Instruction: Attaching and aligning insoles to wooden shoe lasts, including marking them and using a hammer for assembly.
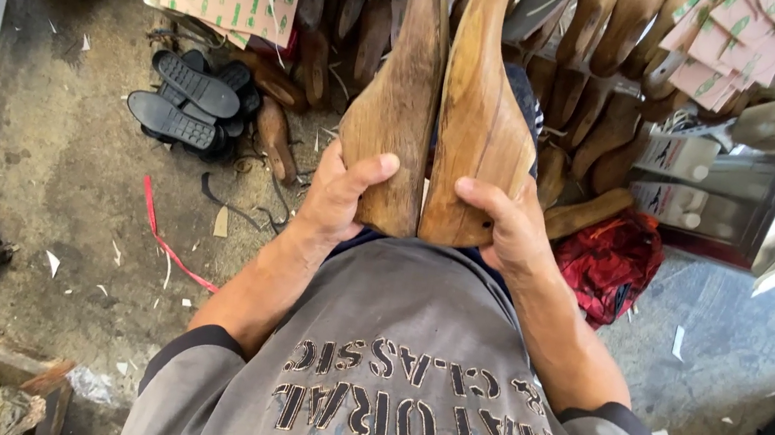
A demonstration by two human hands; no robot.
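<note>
— What are your hands on?
— Your left hand (pixel 338 195) grips the left last (pixel 396 108), your right hand (pixel 505 226) the right last (pixel 481 110), held side by side touching, above your lap.

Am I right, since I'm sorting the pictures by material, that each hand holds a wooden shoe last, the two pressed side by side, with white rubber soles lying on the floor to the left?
Not quite: the head view shows the rubber soles are black, not white. The rest holds: the left hand grips one wooden shoe last and the right hand the other wooden last, pressed side by side.
</note>
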